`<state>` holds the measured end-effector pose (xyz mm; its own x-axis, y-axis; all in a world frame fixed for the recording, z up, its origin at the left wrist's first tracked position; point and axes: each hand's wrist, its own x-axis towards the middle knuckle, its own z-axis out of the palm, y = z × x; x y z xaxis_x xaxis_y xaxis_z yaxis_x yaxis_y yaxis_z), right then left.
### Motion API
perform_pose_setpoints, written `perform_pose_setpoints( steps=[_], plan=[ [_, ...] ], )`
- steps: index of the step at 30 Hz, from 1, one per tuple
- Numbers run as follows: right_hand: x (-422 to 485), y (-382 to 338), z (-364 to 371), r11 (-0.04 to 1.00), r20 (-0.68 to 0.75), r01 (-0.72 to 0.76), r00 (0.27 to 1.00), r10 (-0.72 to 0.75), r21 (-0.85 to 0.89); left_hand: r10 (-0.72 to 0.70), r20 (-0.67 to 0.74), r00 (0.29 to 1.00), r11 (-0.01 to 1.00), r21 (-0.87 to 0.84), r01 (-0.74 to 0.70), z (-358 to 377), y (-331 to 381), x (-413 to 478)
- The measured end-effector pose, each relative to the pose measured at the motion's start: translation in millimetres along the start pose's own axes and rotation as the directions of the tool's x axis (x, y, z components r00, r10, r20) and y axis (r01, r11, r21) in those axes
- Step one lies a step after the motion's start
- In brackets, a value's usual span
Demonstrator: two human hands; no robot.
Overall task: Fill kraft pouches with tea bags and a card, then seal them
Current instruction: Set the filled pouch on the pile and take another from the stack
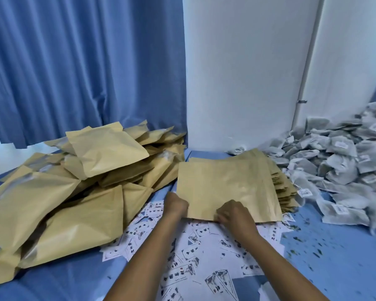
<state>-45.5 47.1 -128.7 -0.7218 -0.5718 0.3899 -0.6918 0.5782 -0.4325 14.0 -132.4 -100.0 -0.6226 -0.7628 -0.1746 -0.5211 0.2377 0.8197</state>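
Observation:
A flat empty kraft pouch (226,185) lies on top of a stack of empty pouches (280,187) at the centre right. My left hand (175,204) grips its near left corner. My right hand (233,213) pinches its near edge, fingers curled over the paper. White printed cards (195,250) are scattered on the blue surface under my forearms. A heap of grey tea bags (339,168) covers the right side. Filled kraft pouches (74,187) are piled at the left.
A blue curtain (85,68) hangs behind the filled pile, and a white wall (248,72) rises behind the stack. Green tea crumbs (302,242) dot the blue surface (345,268) at the near right.

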Motion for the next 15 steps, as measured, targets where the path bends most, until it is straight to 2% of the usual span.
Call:
perform_pose_setpoints(
  steps=[1, 3, 4, 6, 8, 10, 11, 12, 13, 14, 15],
  plan=[
    [-6, 10, -8, 0.996, -0.107, -0.076, 0.992, 0.072, -0.036, 0.015, -0.002, 1.0, 0.998, 0.055, -0.015, 0, -5, 2],
    [-16, 36, -29, 0.926, -0.315, -0.371, 0.889, 0.333, -0.068, 0.026, -0.019, 0.999, 0.984, 0.179, -0.022, 0, -13, 4],
    [-18, 48, -43, 0.867, -0.307, -0.497, 0.83, 0.465, -0.032, 0.022, -0.001, 1.0, 0.973, 0.23, -0.022, -1, -13, 2],
    [-22, 67, -65, 0.755, -0.101, -0.636, 0.75, 0.653, 0.163, -0.018, 0.089, 0.996, 0.953, 0.303, -0.01, 5, -9, -4],
    [-25, 79, -76, 0.618, 0.161, -0.643, 0.74, 0.653, 0.452, -0.028, 0.052, 0.998, 0.903, 0.43, 0.003, 16, -2, -21],
    [-33, 86, -83, 0.508, 0.251, -0.588, 0.773, 0.583, 0.629, 0.161, -0.047, 0.986, 0.772, 0.628, -0.096, 30, 11, -39],
    [-38, 89, -83, 0.505, 0.243, -0.552, 0.797, 0.553, 0.664, 0.296, -0.02, 0.955, 0.724, 0.657, -0.211, 44, 19, -46],
    [-42, 89, -84, 0.508, 0.234, -0.525, 0.816, 0.529, 0.683, 0.373, 0.069, 0.925, 0.753, 0.559, -0.345, 60, 26, -53],
    [-47, 88, -84, 0.517, 0.231, -0.508, 0.83, 0.508, 0.689, 0.38, 0.207, 0.902, 0.847, 0.314, -0.429, 75, 36, -66],
    [-52, 85, -84, 0.531, 0.241, -0.498, 0.844, 0.48, 0.686, 0.36, 0.374, 0.854, 0.912, 0.051, -0.407, 92, 45, -80],
    [-57, 82, -82, 0.574, 0.242, -0.48, 0.864, 0.442, 0.664, 0.34, 0.497, 0.798, 0.94, -0.153, -0.305, 110, 52, -93]
  ],
)
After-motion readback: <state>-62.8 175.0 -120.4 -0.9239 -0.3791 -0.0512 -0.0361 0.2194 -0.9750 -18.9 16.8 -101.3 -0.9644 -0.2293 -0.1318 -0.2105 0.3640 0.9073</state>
